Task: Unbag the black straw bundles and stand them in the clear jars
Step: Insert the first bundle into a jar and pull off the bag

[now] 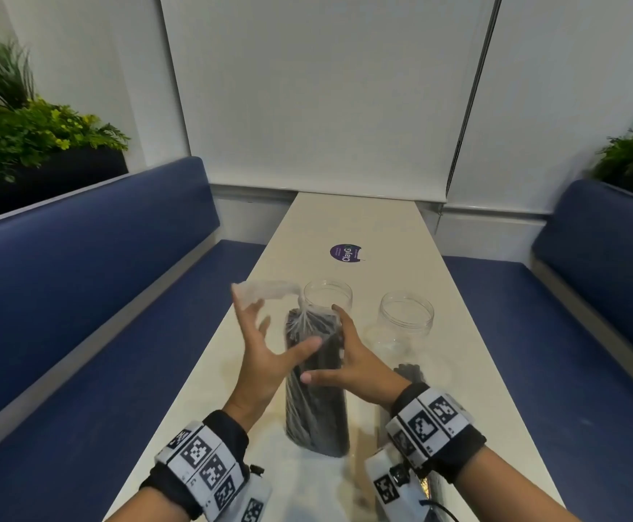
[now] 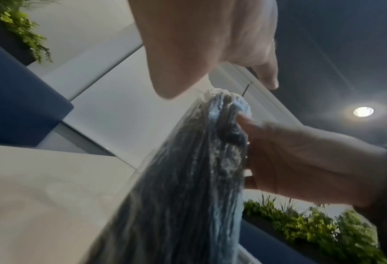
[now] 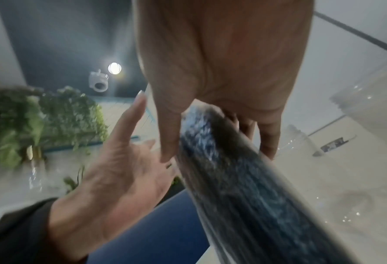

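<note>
A bagged bundle of black straws (image 1: 316, 393) is standing up on the long white table (image 1: 348, 220), just in front of the near clear jar (image 1: 328, 295). The right hand (image 1: 356, 365) is wrapping its fingers and thumb around the bundle, near the top, and holding it up. The left hand (image 1: 266, 356) is spread wide just left of the bundle, with only its thumb touching the plastic. The loose top of the clear bag (image 1: 269, 290) is sticking out to the left of the jar, above the left fingers, but I cannot tell if those fingers are pinching it. A second clear jar (image 1: 407, 314) is sitting just right of the first jar. Both jars are looking empty. Another dark bundle (image 1: 409, 373) is peeking out behind the right wrist. The bag is still on, so the job is only starting. If the bag gets tugged hard, the straws might spill all over the table. The tall bundle might also tip and bump the jar behind it, because the jar looks light.
</note>
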Motion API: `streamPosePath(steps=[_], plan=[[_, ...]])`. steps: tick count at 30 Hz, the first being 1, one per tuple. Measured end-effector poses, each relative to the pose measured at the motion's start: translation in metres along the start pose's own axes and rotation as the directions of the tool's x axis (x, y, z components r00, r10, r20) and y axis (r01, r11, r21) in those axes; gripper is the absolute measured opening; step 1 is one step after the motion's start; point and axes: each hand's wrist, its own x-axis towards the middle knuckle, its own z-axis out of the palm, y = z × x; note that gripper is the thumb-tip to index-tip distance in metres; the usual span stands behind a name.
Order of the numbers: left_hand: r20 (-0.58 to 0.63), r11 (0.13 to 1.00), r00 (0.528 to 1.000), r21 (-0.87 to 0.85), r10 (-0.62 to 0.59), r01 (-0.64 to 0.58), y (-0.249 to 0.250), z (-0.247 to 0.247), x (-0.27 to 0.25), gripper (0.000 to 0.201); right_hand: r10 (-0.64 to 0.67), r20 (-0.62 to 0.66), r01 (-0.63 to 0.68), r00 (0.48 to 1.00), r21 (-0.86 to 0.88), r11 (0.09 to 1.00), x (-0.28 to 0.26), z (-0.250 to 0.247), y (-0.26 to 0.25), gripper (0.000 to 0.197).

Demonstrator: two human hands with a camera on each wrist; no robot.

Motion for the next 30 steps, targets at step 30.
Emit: streamPosePath(steps=[30], plan=[[0.309,0.950,0.902,0.180,-0.301,0.256,-0.040,0.008,-0.023,0.079,0.122,-0.071,-0.121,0.990,0.022,0.992,-0.012,0.008,0.024,0.074]])
